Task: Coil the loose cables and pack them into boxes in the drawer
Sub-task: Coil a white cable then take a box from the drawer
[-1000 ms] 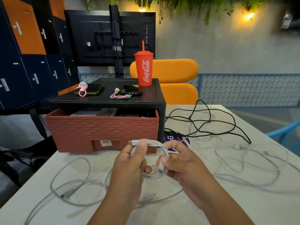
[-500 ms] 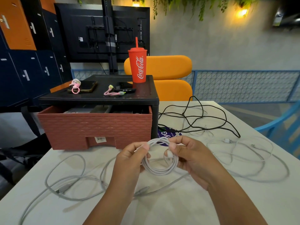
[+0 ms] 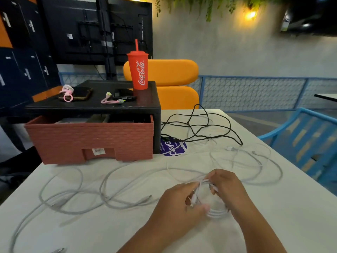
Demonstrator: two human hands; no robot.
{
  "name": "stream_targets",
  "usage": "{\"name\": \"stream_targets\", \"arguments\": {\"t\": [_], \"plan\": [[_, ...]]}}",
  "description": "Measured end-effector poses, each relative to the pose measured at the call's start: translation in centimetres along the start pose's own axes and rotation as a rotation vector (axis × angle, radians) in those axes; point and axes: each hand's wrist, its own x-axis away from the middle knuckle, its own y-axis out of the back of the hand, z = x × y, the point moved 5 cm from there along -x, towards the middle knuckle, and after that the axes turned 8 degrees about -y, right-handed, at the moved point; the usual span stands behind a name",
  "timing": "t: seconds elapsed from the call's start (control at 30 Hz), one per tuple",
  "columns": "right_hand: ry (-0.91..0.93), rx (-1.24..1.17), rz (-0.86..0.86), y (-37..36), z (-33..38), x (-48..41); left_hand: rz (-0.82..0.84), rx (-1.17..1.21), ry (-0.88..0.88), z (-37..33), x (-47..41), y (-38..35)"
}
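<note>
Coiled cable (image 3: 217,213) amid loose grey cable (image 3: 144,199), black cable (image 3: 188,123) by drawer (image 3: 91,139)

Head-worn view, forward-down over table (image 3: 273,207)

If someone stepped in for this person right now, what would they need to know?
Left hand and right hand both grip a coiled white cable over the table.
The red drawer stands open at the back left.
Done: this one cable is coiled, not yet packed.
Left: a grey cable, a black cable and a second white cable lie loose on the table; coil them and box everything.
</note>
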Motion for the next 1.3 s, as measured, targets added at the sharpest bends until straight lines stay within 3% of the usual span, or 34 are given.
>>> {"name": "stream_targets", "arguments": {"t": [0.3,0.43,0.57,0.87,1.3], "plan": [[0.105,0.434,-0.161,0.3,-2.9,-0.8,0.175,-0.27,-0.03,1.9,0.3,-3.5],[0.058,0.472,-0.228,0.4,-3.5,-1.3,0.18,-0.364,-0.06,2.0,0.5,-3.6],[0.071,0.447,-0.218,0.5,-3.7,-1.0,0.176,-0.409,-0.087,1.7,0.7,-3.5],[0.102,0.033,-0.173,2.2,-3.8,-0.1,0.164,-0.405,-0.067,1.8,1.2,-3.0],[0.099,0.054,-0.155,1.7,-3.7,0.3,0.158,-0.37,-0.071,1.6,1.6,-2.6]]}}
